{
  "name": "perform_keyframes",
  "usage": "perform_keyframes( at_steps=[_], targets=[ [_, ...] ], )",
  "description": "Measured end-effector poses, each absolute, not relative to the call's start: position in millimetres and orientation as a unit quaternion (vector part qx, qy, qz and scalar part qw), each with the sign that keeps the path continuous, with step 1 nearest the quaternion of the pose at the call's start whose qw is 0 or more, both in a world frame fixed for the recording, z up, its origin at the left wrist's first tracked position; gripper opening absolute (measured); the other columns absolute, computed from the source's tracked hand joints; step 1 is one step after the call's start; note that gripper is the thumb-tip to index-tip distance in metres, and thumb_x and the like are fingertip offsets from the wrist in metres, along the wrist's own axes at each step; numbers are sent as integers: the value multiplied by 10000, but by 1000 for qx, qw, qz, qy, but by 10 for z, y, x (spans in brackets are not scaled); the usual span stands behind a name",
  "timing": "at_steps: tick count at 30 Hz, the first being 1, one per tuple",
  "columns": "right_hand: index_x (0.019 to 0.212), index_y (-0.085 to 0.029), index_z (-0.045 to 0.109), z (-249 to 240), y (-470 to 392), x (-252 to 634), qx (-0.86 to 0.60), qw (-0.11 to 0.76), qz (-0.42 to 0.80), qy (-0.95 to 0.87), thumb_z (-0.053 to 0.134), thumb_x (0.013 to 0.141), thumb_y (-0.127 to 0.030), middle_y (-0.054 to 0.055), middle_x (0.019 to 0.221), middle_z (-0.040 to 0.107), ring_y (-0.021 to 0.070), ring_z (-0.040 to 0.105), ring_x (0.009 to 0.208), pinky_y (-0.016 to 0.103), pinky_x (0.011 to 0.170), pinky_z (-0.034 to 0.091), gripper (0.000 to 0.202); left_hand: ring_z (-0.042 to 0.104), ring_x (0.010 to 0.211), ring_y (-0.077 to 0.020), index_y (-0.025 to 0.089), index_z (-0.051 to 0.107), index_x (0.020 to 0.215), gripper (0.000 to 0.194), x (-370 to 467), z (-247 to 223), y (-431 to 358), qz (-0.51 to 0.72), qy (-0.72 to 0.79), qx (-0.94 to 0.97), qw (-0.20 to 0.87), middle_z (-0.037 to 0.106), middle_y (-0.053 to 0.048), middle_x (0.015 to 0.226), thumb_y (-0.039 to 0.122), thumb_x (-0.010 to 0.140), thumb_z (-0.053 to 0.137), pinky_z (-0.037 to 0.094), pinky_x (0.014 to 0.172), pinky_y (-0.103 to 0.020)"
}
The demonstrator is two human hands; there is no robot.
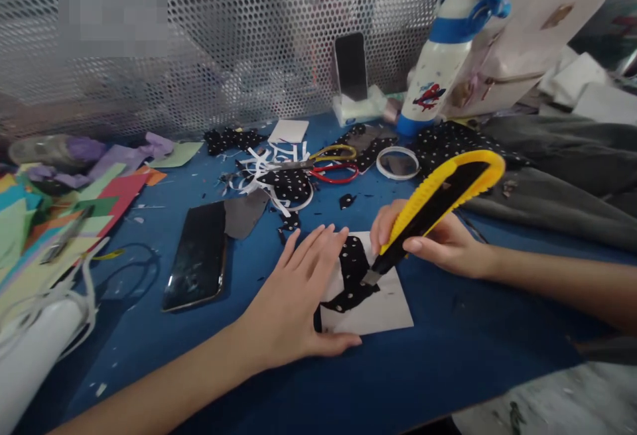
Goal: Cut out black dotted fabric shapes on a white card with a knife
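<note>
My left hand [293,302] lies flat with fingers spread, over the left part of a white square card [393,306]. A piece of black fabric with white dots [352,269] rests on the card, partly hidden under that hand. My right hand [438,243] grips a yellow and black utility knife [442,189], tilted with its blade down. The blade tip touches or nearly touches the black fabric; I cannot tell how far it cuts in.
Beyond the card lie scissors [333,163] with red and yellow handles, among white strips and fabric scraps. A phone [196,256] lies at left, near coloured paper [114,203]. A water bottle [438,63], a propped phone [351,67] and a pale bag [537,30] stand behind.
</note>
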State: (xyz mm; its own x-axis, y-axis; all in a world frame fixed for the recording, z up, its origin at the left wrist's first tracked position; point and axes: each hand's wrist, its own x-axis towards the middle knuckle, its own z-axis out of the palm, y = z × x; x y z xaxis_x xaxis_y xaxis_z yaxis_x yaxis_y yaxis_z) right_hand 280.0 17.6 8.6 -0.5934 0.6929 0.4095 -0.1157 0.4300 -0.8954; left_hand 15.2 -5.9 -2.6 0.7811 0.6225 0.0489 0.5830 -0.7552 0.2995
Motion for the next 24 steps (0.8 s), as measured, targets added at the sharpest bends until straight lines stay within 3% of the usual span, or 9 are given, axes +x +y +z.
perform_keyframes(
  at_steps=[4, 10, 17, 24],
  targets=[
    [994, -161, 606, 50, 155, 2812, -215, 369, 529, -733, 706, 869, -285, 56, 913, 633, 164, 627, 863, 295, 773, 526, 202, 111, 1508, -341, 162, -59, 1572, 1260, 160, -34, -39, 54, 325, 936, 126, 119, -126, 1641, 751, 717, 655, 60, 1217, -578],
    [1000, -166, 602, 21, 100, 2832, -247, 364, 543, -715, 680, 882, -230, 42, 892, 648, 134, 637, 837, 230, 740, 526, 155, 90, 1511, -339, 169, -60, 1573, 1246, 157, -50, -21, 49, 322, 937, 123, 76, -104, 1649, 806, 727, 595, 48, 1215, -584],
    [981, -163, 611, 60, 109, 2844, -235, 363, 508, -745, 682, 867, -187, 52, 876, 657, 144, 647, 837, 244, 736, 548, 137, 106, 1508, -348, 157, -23, 1575, 1299, 149, -33, -43, 51, 322, 937, 123, 91, -116, 1645, 749, 675, 702, 71, 1216, -580],
    [891, -171, 623, 137, 112, 2839, -215, 308, 461, -804, 676, 792, -104, 48, 823, 674, 147, 649, 755, 253, 680, 541, 130, 111, 1507, -349, 139, 9, 1573, 1334, 166, -36, -54, 56, 325, 935, 128, 106, -136, 1640, 695, 629, 769, 44, 1223, -565]
  ],
)
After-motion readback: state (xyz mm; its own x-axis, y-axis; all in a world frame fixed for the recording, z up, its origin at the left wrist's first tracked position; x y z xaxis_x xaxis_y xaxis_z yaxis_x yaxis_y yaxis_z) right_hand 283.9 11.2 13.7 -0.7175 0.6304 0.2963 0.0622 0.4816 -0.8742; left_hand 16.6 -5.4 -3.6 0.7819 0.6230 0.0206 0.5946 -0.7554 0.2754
